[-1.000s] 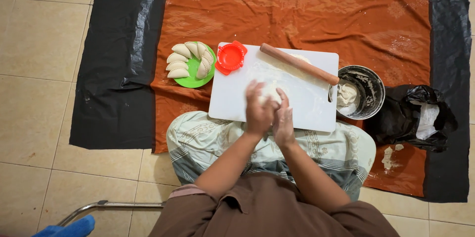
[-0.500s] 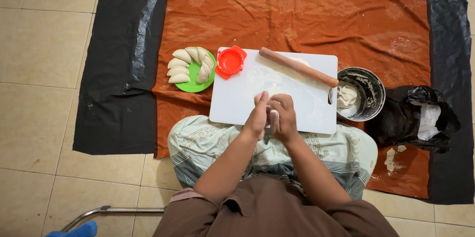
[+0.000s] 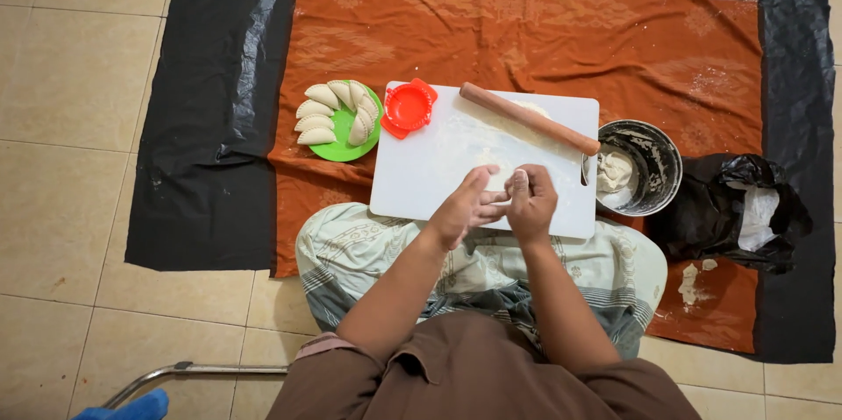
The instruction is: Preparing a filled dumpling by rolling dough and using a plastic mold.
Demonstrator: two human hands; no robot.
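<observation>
Both hands, left hand (image 3: 465, 207) and right hand (image 3: 531, 202), pinch a small pale dough piece (image 3: 502, 180) in a closed grip above the white rectangular plastic cutting board (image 3: 421, 174), near the wooden rolling pin (image 3: 529, 118)

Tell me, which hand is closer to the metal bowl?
Right. The right hand is over the white board, just left of the metal bowl. The left hand sits farther left, beyond the right hand.
</observation>
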